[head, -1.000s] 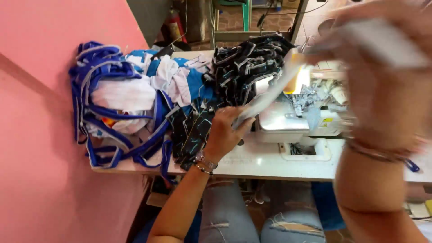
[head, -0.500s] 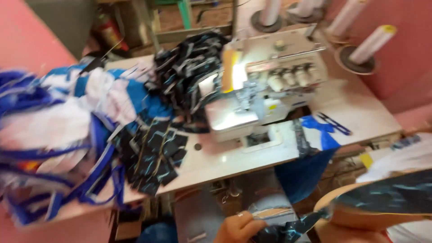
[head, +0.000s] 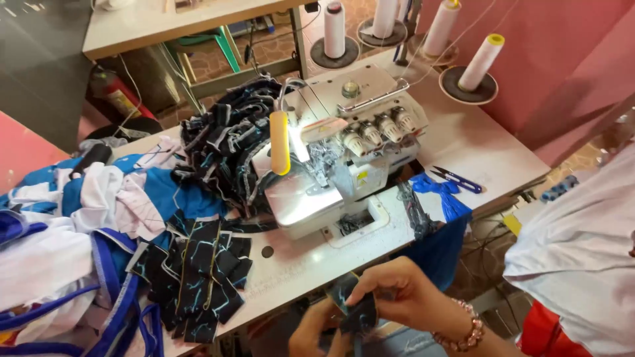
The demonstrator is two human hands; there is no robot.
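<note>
- Right hand [head: 397, 294] clenched on a dark fabric piece [head: 354, 309] just below the surface [head: 463, 142] edge.
- Left hand [head: 316, 334] gripped the same piece from beneath.
- Near the sewing machine [head: 344, 149].

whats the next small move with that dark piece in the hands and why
Probably lift the dark fabric piece up onto the table toward the sewing machine. Both the right hand and left hand pinch it below the table edge, away from the lit needle area.

Glossy plastic sewing machine [head: 344, 152], matt cloth pieces [head: 198, 277]
</note>
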